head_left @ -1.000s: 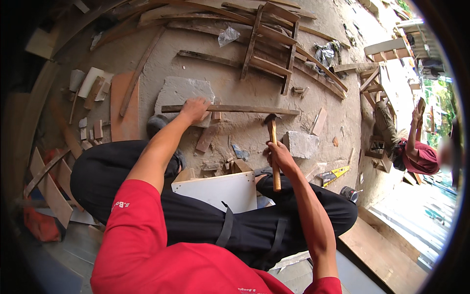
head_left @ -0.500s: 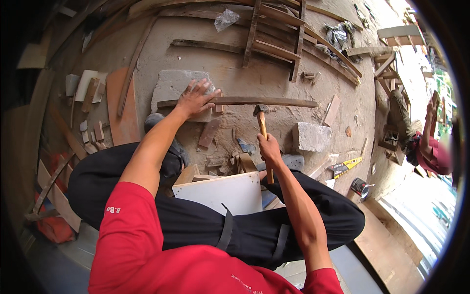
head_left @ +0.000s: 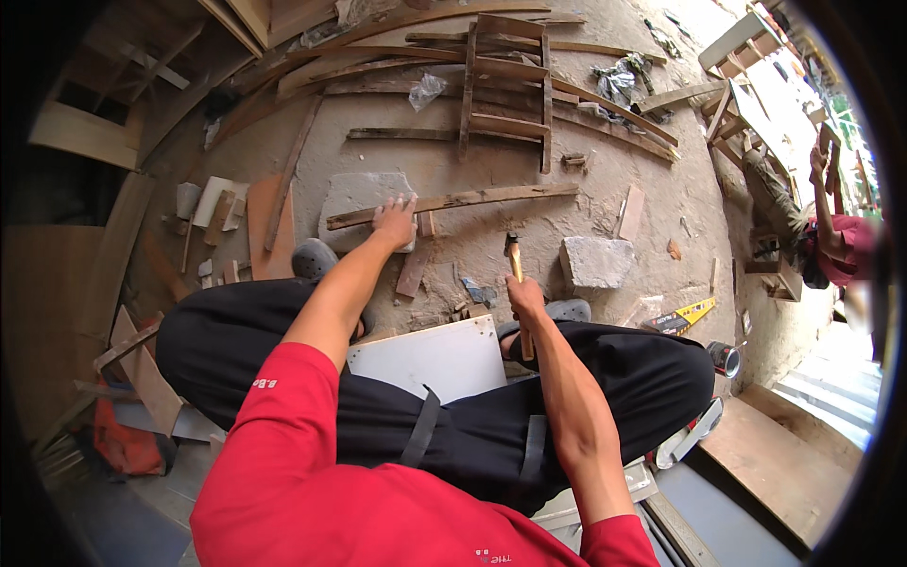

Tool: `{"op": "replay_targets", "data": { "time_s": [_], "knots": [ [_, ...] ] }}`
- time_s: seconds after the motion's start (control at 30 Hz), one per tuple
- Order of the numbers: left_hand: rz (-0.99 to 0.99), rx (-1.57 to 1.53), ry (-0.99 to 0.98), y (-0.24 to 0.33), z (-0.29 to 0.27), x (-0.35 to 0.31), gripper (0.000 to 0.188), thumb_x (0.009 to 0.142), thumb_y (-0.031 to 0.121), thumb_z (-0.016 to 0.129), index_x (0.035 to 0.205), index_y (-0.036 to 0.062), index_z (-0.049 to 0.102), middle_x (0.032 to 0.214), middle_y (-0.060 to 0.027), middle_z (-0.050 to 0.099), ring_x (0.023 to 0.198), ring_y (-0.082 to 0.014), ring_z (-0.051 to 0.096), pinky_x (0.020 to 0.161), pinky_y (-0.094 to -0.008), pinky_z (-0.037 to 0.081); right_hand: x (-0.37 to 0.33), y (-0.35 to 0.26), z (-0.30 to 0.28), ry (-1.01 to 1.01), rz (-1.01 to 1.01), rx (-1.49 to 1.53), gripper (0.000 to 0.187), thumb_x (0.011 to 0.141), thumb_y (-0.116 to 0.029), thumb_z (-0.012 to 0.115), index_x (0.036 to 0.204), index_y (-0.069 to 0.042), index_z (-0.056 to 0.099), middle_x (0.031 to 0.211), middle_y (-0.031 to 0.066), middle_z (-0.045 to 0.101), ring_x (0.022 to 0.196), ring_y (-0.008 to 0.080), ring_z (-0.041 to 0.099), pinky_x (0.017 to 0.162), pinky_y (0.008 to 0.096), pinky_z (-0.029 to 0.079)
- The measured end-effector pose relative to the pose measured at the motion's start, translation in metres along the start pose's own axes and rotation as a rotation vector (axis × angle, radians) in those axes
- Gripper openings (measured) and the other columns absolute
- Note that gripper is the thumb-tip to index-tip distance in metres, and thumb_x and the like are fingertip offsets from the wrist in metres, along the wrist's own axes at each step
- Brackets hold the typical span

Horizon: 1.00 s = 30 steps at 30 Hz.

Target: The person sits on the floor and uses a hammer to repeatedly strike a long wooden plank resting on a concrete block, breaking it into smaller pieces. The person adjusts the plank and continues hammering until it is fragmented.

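Observation:
My left hand [head_left: 395,223] is closed over a long, weathered wooden strip [head_left: 491,197], fingers reaching across its far side. Under the strip's left part lies a flat grey stone block [head_left: 354,194]; the right part extends over the dirt floor. A small wood piece [head_left: 427,224] sits beside my left hand, under the strip. My right hand [head_left: 525,297] grips the wooden handle of a hammer [head_left: 514,257], its dark head pointing away from me and apart from the strip. Between my legs stands a white board [head_left: 430,357].
A second pale block [head_left: 598,262] lies right of the hammer. Beyond the strip rests a ladder-like wooden frame [head_left: 508,71] among long timbers. Near my right knee are a yellow-and-black tool [head_left: 682,317] and a can [head_left: 724,360]. Another person [head_left: 836,246] works at far right.
The strip has rolled and tilted, its right end now higher and a broader face showing. My left hand has shifted from spread on the block to around the strip. The hammer has dropped away from it.

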<state>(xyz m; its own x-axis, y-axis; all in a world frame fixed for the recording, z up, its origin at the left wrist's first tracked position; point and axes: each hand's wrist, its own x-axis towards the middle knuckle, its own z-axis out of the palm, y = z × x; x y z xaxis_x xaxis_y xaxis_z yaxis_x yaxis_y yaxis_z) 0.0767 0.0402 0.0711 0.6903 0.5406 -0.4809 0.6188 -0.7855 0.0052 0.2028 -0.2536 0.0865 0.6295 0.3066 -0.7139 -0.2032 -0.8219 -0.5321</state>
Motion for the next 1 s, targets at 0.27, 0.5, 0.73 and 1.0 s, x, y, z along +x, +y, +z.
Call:
{"op": "replay_targets", "data": {
  "time_s": [0.27, 0.5, 0.73, 1.0],
  "knots": [
    [-0.044, -0.063, 0.001, 0.014, -0.014, 0.004, 0.069, 0.094, 0.044, 0.051, 0.149, 0.0111, 0.028, 0.147, -0.0168, 0.038, 0.136, -0.0334, 0.035, 0.109, -0.051, 0.029, -0.006, 0.008, -0.007, -0.042, -0.017, 0.146, 0.037, 0.093, -0.04, 0.056, 0.08, -0.006, 0.048, 0.054, 0.0002, 0.043, 0.039, 0.0145, 0.043, 0.036, 0.0329, 0.035],
    [0.288, 0.008, 0.08, -0.009, -0.008, 0.028, 0.044, 0.089, 0.045, 0.06, 0.126, 0.02, 0.06, 0.124, -0.0114, 0.054, 0.121, -0.0274, 0.05, 0.096, -0.0435, 0.043, -0.01, -0.004, -0.003, -0.066, -0.074, 0.12, 0.038, 0.095, -0.045, 0.056, 0.081, -0.01, 0.047, 0.056, -0.0039, 0.04, 0.039, 0.0097, 0.039, 0.036, 0.0286, 0.033],
    [0.446, -0.025, 0.271, -0.022, 0.008, 0.031, 0.038, 0.086, 0.04, 0.064, 0.115, 0.0151, 0.061, 0.114, -0.0091, 0.056, 0.112, -0.0276, 0.053, 0.09, -0.0435, 0.045, -0.007, -0.022, 0.005, -0.121, -0.107, 0.122, 0.039, 0.096, -0.046, 0.055, 0.082, -0.01, 0.047, 0.057, -0.0047, 0.041, 0.04, 0.0078, 0.039, 0.036, 0.0274, 0.033],
    [0.55, 0.068, 0.543, -0.023, 0.024, 0.026, 0.044, 0.083, 0.04, 0.066, 0.116, 0.0135, 0.055, 0.111, -0.0063, 0.056, 0.108, -0.0235, 0.053, 0.084, -0.0395, 0.044, -0.015, -0.034, 0.009, -0.061, -0.152, -0.006, 0.047, 0.095, -0.047, 0.054, 0.089, -0.001, 0.056, 0.061, 0.0088, 0.056, 0.047, 0.0208, 0.055, 0.046, 0.0369, 0.044]
  ]
}}
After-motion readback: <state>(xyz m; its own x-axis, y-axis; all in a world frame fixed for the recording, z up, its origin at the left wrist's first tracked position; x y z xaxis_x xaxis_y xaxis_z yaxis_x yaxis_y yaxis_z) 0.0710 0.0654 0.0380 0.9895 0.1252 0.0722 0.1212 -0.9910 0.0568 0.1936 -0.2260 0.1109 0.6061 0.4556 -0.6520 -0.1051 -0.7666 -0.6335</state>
